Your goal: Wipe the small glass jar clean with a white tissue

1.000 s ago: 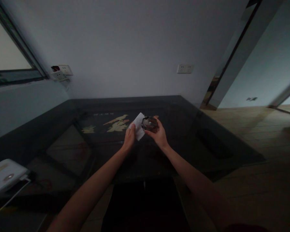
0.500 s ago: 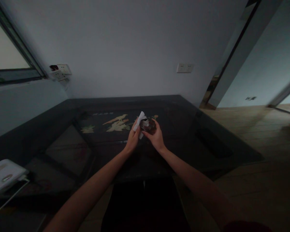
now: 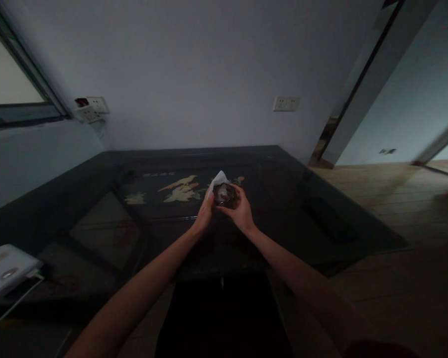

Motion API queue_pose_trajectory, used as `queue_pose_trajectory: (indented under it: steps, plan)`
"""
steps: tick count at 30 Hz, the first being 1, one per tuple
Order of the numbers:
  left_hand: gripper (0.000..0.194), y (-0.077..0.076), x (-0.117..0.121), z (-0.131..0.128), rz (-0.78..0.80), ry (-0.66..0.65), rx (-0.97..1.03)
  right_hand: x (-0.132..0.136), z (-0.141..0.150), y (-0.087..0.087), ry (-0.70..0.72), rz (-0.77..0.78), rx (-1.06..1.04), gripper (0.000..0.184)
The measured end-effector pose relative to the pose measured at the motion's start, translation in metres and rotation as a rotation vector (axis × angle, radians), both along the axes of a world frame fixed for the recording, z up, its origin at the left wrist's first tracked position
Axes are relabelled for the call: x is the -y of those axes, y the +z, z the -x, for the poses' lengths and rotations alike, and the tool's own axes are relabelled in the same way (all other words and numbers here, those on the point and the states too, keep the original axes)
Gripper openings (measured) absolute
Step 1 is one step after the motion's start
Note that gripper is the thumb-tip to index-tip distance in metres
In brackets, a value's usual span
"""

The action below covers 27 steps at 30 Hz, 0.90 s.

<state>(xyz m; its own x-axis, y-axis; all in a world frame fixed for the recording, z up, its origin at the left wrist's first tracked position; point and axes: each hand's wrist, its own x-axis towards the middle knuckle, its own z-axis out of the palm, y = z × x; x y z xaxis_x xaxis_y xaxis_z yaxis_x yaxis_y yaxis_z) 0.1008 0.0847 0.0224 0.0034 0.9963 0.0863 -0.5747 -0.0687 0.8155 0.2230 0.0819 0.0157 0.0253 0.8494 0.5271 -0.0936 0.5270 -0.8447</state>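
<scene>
Above the middle of the dark table, my right hand [image 3: 242,211] is closed around the side of a small round dark glass vessel [image 3: 225,195]. Light glints off its rim and clear-looking middle; its exact kind is hard to tell in the dim light. My left hand [image 3: 204,213] is closed on a white tissue [image 3: 219,179], pressing it against the vessel's left side. Part of the tissue sticks up past the fingers, and the rest is hidden between hand and glass.
The glossy black table [image 3: 276,174] carries a bird-and-flower picture [image 3: 181,191]. A white box [image 3: 9,268] with a cable lies at the left, and a dark flat object [image 3: 330,219] at the right. Wall sockets [image 3: 286,103] are behind.
The glass vessel has turned and shifted slightly left, closer to my left hand. The tissue now lies more behind and against its side; less of it hangs below.
</scene>
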Motion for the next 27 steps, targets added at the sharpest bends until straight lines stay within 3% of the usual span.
queue_pose_trajectory:
  steps: [5, 8, 19, 27]
  plan:
    - [0.036, 0.018, 0.006, -0.005, 0.060, 0.005, 0.113, 0.006, 0.001, 0.007, 0.055, -0.041, 0.062, 0.076]
    - [0.032, 0.022, 0.010, -0.008, 0.060, -0.023, 0.175, 0.003, 0.000, 0.008, 0.011, -0.048, 0.079, 0.075]
    - [0.028, 0.009, 0.013, -0.014, 0.012, -0.092, 0.152, -0.008, -0.012, 0.007, -0.269, -0.129, 0.166, 0.077]
    - [0.025, 0.014, 0.011, -0.009, 0.069, 0.001, 0.113, 0.006, -0.004, 0.009, -0.189, -0.114, 0.236, 0.077]
